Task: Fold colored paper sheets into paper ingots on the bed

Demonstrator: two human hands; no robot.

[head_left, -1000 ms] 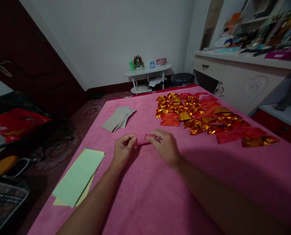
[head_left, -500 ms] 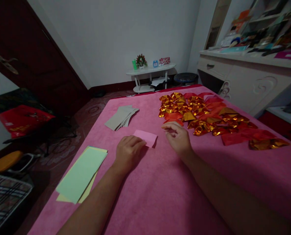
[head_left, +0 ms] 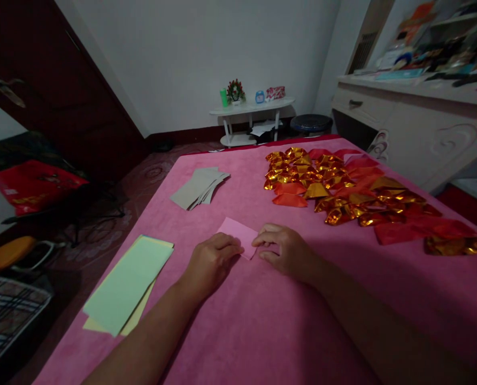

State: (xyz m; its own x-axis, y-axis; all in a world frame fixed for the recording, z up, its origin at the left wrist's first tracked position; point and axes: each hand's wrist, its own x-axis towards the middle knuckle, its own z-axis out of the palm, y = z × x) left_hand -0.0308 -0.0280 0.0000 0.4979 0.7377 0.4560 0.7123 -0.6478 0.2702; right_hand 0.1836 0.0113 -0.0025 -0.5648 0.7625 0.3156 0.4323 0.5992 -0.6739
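Note:
A small piece of pink paper [head_left: 240, 231] lies on the pink cloth-covered table [head_left: 246, 331] between my two hands. My left hand [head_left: 215, 262] closes on its near left edge, the fingertips partly covering it. At the paper's right side, my right hand [head_left: 282, 248] pinches the edge between thumb and fingers. Beyond my left hand rests a fanned stack of grey paper pieces [head_left: 200, 188]. To the left of my left forearm are green sheets [head_left: 130, 283] with yellow sheets [head_left: 139, 314] under them.
Many folded gold foil pieces [head_left: 302, 170] and red folded pieces [head_left: 290, 200] cover the table's far right. Past the table stand a small white side table [head_left: 252, 108] and a dark round stool [head_left: 311, 123]. A white cabinet [head_left: 399, 112] is at right.
My right hand has come left and down onto the pink paper's right edge. The paper has turned and shifted slightly nearer. The camera view has moved a little.

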